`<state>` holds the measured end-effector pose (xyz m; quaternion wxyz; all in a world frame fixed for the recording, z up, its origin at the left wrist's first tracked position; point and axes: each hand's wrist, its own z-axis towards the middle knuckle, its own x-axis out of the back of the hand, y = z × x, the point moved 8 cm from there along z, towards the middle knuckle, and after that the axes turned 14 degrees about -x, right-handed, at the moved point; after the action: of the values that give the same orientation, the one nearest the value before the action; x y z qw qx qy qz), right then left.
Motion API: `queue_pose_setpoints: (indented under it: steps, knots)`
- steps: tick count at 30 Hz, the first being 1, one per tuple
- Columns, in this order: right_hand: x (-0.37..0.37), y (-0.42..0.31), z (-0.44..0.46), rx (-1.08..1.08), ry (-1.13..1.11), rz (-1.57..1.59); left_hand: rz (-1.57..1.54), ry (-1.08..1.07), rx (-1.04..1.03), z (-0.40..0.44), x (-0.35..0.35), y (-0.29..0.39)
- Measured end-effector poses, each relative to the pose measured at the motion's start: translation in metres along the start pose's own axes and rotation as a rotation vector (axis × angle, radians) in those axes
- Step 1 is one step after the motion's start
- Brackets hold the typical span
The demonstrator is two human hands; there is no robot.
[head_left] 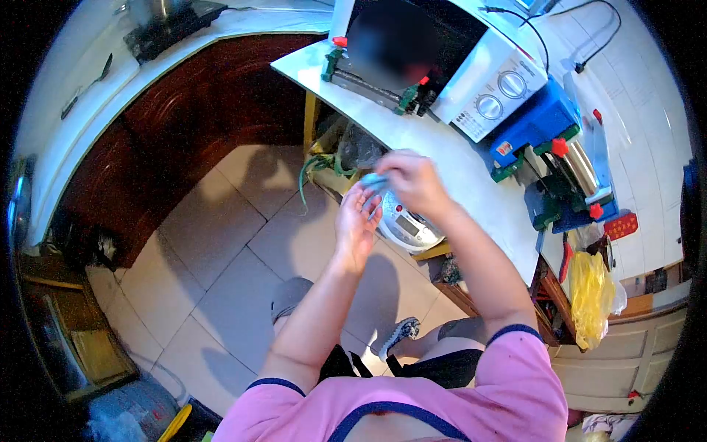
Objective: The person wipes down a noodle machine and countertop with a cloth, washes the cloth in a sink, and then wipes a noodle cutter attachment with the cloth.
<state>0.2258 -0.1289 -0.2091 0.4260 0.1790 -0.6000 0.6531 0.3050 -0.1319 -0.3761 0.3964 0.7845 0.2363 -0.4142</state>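
A small light-blue thing (373,180) is at the fingertips of both hands, over the edge of the white table; its kind is too small to make out. My left hand (356,225) is palm up, with its fingers curled in around the thing from below. From the right, my right hand (414,183) reaches in with bent fingers closed at the thing's upper side, slightly smeared by motion. Just beneath the hands is a round silver appliance (403,227) with a small display and a red spot, partly hidden by the right hand and forearm.
On the white table (479,214) stand a white microwave (490,92) and a blue box (541,121). Green clamps with red knobs (560,147) hold a metal roller (582,169). A yellow plastic bag (591,298) hangs at right. Tiled floor (236,295) lies below.
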Motion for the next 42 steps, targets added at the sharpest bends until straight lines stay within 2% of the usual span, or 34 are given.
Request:
queue_pose_setpoints:
  steps: [1,2,3,4,5,6,8,9,10,12,14,16,18,20,22,23,25,26,27,28,29,30,31,32,34,36,37,38,40,42]
  knots:
    - [0.028,0.000,-0.012,0.005,0.074,-0.052,-0.007,0.049,-0.030,-0.003,0.001,0.008]
    - [0.055,0.019,-0.024,-0.161,0.151,-0.046,-0.017,0.056,-0.030,-0.002,0.002,0.012]
    - [0.080,0.036,-0.036,-0.210,0.221,-0.118,-0.030,0.059,-0.031,-0.003,0.004,0.015]
    - [0.101,0.064,-0.049,-0.344,0.276,-0.047,-0.040,0.059,-0.032,-0.002,0.005,0.018]
    - [0.118,0.082,-0.060,-0.522,0.336,-0.103,-0.046,0.063,-0.029,-0.002,0.008,0.019]
    - [0.124,0.091,-0.064,-0.519,0.333,-0.113,-0.053,0.042,-0.038,0.000,0.008,0.018]
    - [0.126,0.101,-0.071,-0.391,0.411,-0.164,-0.063,0.028,-0.043,0.001,0.008,0.018]
    - [0.115,0.072,-0.071,-0.105,0.445,-0.473,-0.064,0.033,-0.025,0.000,0.009,0.017]
    - [0.114,0.070,-0.072,-0.101,0.439,-0.475,-0.066,0.038,-0.009,0.000,0.010,0.017]
    - [0.105,0.077,-0.062,-0.231,0.188,-0.592,-0.075,0.054,-0.019,0.002,0.013,0.019]
    - [0.108,0.061,-0.040,-0.282,0.187,-0.642,-0.078,0.087,-0.010,-0.003,0.018,0.018]
    - [0.103,0.020,0.000,-0.060,0.296,-0.640,-0.086,0.067,-0.041,-0.003,0.012,0.026]
    - [0.091,0.003,0.045,0.072,0.332,-0.500,-0.085,0.072,-0.032,0.003,0.016,0.021]
    - [0.071,-0.008,0.091,0.102,0.309,-0.484,-0.086,0.081,-0.027,0.004,0.015,0.019]
    - [0.046,-0.018,0.128,0.245,0.364,-0.635,-0.041,0.085,-0.012,-0.002,0.012,0.019]
    - [0.039,-0.015,0.147,0.246,0.367,-0.636,-0.060,0.092,-0.006,-0.001,0.012,0.018]
    - [0.020,-0.015,0.171,0.267,0.363,-0.843,-0.058,0.091,-0.012,0.007,0.018,0.015]
    - [0.019,-0.017,0.175,0.262,0.367,-0.842,-0.057,0.091,-0.016,0.012,0.020,0.014]
    - [0.021,-0.021,0.178,0.167,0.297,-0.782,-0.046,0.085,-0.008,0.015,0.019,0.016]
    - [0.025,-0.023,0.175,0.066,0.224,-0.718,-0.020,0.101,-0.080,0.019,0.021,0.025]
    - [0.030,-0.032,0.160,0.080,0.207,-0.670,0.005,0.112,-0.152,0.021,0.022,0.034]
    - [0.034,-0.034,0.140,0.119,0.186,-0.688,0.020,0.099,-0.141,0.024,0.020,0.035]
    - [0.041,-0.035,0.113,0.156,0.169,-0.708,0.144,0.083,-0.269,0.028,0.020,0.048]
    - [0.050,-0.035,0.083,0.084,0.150,-0.707,0.266,0.065,-0.405,0.030,0.015,0.061]
    - [0.074,-0.005,0.017,-0.001,0.208,-0.731,0.400,0.034,-0.453,0.021,0.000,0.079]
    - [0.091,0.027,-0.047,-0.062,0.335,-0.902,0.746,-0.215,-0.777,0.012,-0.029,0.100]
    - [0.099,0.042,-0.072,-0.080,0.423,-1.026,0.782,-0.265,-0.797,0.011,-0.043,0.103]
    - [0.106,0.056,-0.089,-0.098,0.440,-1.016,0.798,-0.287,-0.798,0.017,-0.055,0.110]
    - [0.122,0.096,-0.120,-0.335,0.312,-0.523,1.218,-0.456,-1.136,0.024,-0.111,0.129]
    - [0.140,0.108,-0.149,-0.355,0.355,-0.530,1.556,-0.564,-1.468,0.031,-0.168,0.140]
